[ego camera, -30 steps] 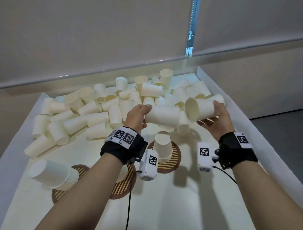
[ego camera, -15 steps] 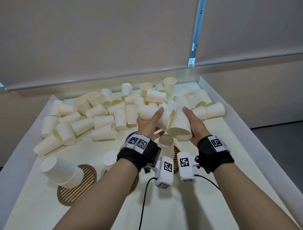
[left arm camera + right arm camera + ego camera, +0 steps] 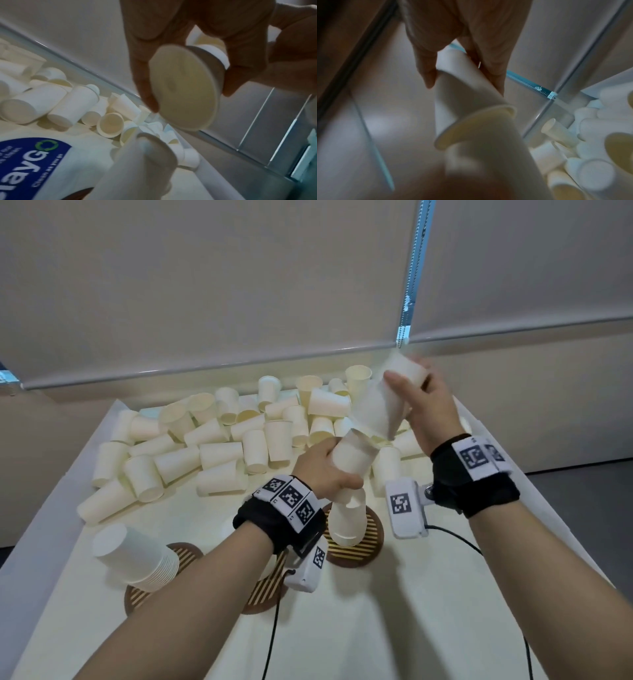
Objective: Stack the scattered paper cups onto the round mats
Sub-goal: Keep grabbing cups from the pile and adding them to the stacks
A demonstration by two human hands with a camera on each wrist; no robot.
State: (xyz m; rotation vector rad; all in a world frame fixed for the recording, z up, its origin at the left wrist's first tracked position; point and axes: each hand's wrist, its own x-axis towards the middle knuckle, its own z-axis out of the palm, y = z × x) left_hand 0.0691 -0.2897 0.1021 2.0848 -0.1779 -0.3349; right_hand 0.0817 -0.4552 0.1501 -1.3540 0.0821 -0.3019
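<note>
My left hand [image 3: 337, 465] grips a white paper cup [image 3: 354, 453] by its side, just above the short stack of upturned cups [image 3: 346, 522] on the right round mat [image 3: 371, 546]. In the left wrist view the fingers [image 3: 145, 86] curl round this cup [image 3: 183, 88]. My right hand [image 3: 411, 385] is raised higher and holds a second cup [image 3: 383, 405], tilted and blurred, whose mouth points down at the left cup's base. In the right wrist view the fingers [image 3: 428, 75] wrap that cup [image 3: 458, 92], with the other cup [image 3: 489, 146] at its rim.
Several loose cups [image 3: 219, 453] lie in a heap across the back of the white walled tray [image 3: 51, 529]. A tall cup stack [image 3: 133, 556] stands on the left mat [image 3: 186, 553]. A middle mat [image 3: 265, 590] lies partly under my left forearm. A blue sticker [image 3: 25, 155] marks the tray floor.
Both hands came together from apart with their cups. Since then the right hand has risen with its cup, and the left hand has brought its cup over the right mat's stack.
</note>
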